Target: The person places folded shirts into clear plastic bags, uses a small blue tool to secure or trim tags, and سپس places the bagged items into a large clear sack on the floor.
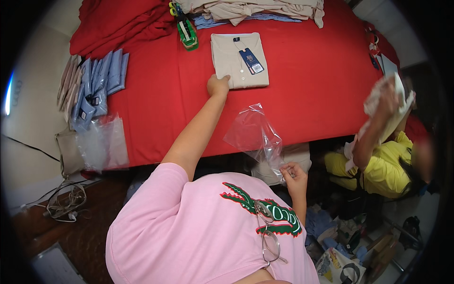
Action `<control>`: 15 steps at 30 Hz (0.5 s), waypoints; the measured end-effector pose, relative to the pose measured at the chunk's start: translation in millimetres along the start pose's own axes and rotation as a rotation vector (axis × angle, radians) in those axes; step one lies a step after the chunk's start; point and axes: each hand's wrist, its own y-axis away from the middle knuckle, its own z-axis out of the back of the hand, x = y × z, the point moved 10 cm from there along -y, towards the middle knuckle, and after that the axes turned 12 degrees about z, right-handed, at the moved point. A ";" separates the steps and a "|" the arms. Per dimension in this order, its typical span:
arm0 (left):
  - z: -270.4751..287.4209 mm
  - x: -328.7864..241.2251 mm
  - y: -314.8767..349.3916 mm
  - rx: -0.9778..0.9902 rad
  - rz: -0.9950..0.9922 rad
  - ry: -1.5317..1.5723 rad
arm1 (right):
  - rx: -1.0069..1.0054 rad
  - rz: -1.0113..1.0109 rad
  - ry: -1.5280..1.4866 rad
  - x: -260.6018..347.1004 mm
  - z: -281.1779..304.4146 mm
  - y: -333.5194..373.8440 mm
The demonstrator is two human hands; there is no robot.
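Note:
A folded beige shirt (226, 59) with a dark blue hang tag (251, 61) lies on the red-covered table (165, 113). My left hand (218, 86) grips its near left corner, thumb on top and the fingers out of sight beneath. Close to my body, my right hand (295, 176) pinches one end of a clear plastic bag (257, 125). That bag stretches up and left from my fingers, over the table's near edge, and looks empty.
Bagged blue shirts (111, 71) and clear bags (101, 144) lie at left. A green tape dispenser (188, 35), red cloth (123, 23) and beige garments (265, 8) are at the back. At right, a person in yellow (388, 163) handles a pale garment (378, 109).

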 end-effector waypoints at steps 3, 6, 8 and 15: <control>6.6 9.4 -7.7 0.123 -0.029 0.216 | 0.060 0.185 0.177 29.0 5.9 -6.2; 37.7 24.3 1.6 0.135 -0.036 0.157 | 0.025 0.380 0.226 68.9 21.1 -16.2; 69.1 48.5 13.1 0.134 -0.048 0.120 | -0.002 0.432 0.228 88.2 33.3 -19.7; 210.8 161.5 86.4 0.114 -0.063 -0.020 | -0.053 0.278 0.099 131.6 70.5 -22.5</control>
